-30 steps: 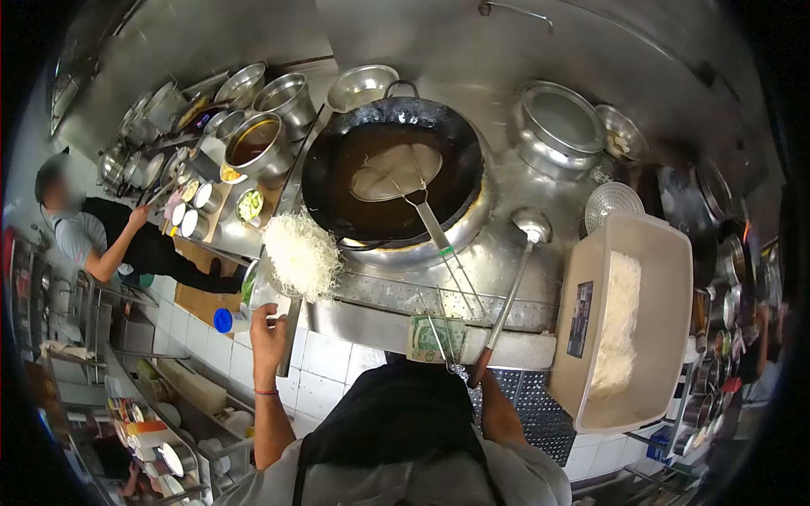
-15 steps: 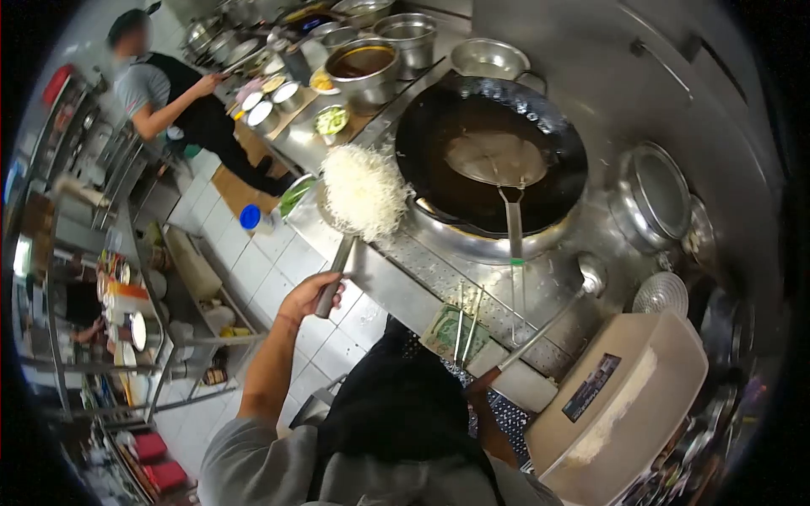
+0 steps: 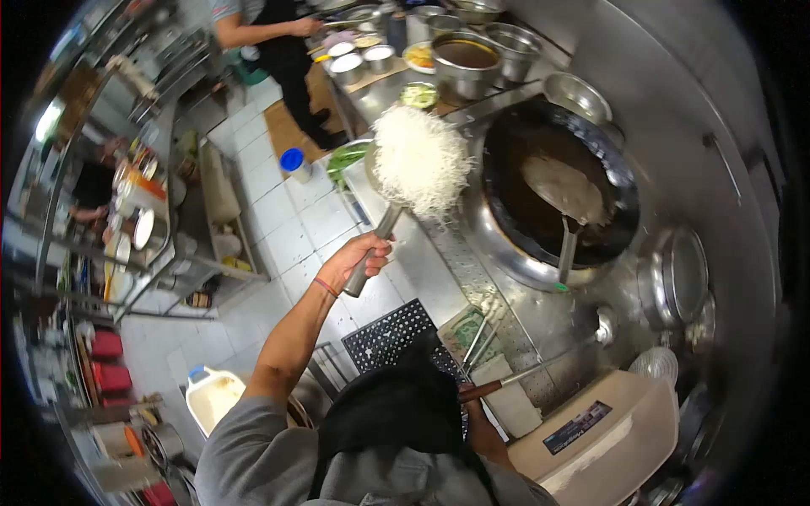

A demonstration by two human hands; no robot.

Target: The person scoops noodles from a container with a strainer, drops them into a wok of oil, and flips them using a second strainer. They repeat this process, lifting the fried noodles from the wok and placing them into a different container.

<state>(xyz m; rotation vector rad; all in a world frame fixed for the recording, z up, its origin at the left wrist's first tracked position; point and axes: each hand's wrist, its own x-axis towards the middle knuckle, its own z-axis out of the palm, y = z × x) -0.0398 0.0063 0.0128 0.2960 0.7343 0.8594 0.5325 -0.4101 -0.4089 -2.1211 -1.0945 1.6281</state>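
My left hand [image 3: 361, 257] is closed around the handle [image 3: 375, 253] of a round strainer, raised over the counter's left edge. A big heap of thin white noodles [image 3: 422, 160] covers most of its bowl. At the lower right, my right hand [image 3: 474, 411], shadowed and partly hidden, is at the wooden end of a ladle [image 3: 523, 374]; its fingers appear wrapped around it. The ladle's bowl is over the steel counter to the right. A black wok [image 3: 504, 160] sits on the stove with dark liquid inside, and a mesh skimmer [image 3: 564, 190] leans in it.
A plastic bin [image 3: 527, 455] stands at the lower right. A folded green cloth [image 3: 466, 335] and a pale block [image 3: 510, 405] lie at the counter's front edge. Steel pots [image 3: 464, 80] line the back. A co-worker [image 3: 287, 59] stands at the far left; shelves [image 3: 152, 278] run along the left.
The view has turned, shifting the wok and counter rightward in the picture. My left hand still holds the noodle-laden strainer, now a little farther from the wok. My right hand remains at the ladle.
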